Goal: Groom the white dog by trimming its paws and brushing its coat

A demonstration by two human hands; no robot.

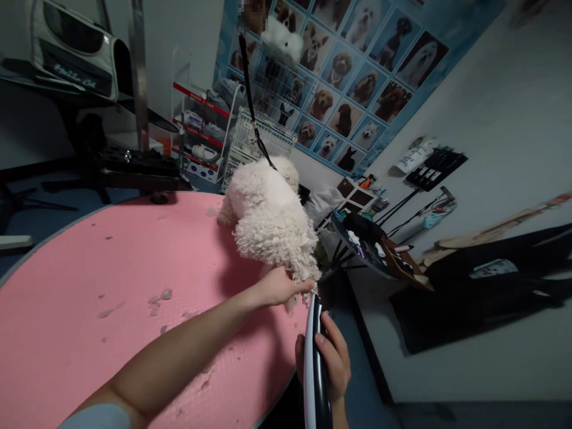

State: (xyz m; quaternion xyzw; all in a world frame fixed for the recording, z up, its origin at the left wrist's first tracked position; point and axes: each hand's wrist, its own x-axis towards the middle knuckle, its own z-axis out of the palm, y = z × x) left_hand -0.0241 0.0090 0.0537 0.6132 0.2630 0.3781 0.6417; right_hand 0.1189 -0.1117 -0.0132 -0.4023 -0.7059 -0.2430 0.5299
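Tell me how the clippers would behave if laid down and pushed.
The clippers, gripped in the right hand, look hard-cased, so likely stiff. Their glossy sides might feel slippery, and that long, rounded body could rock or roll.

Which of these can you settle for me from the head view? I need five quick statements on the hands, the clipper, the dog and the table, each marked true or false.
1. The left hand is at the curly fur of the dog. True.
2. The tip of the clipper is close to the dog's fur. True.
3. The left hand holds the clipper. False: the right hand holds it.
4. Loose tufts lie on the table. True.
5. The top of the table is blue. False: it is pink.
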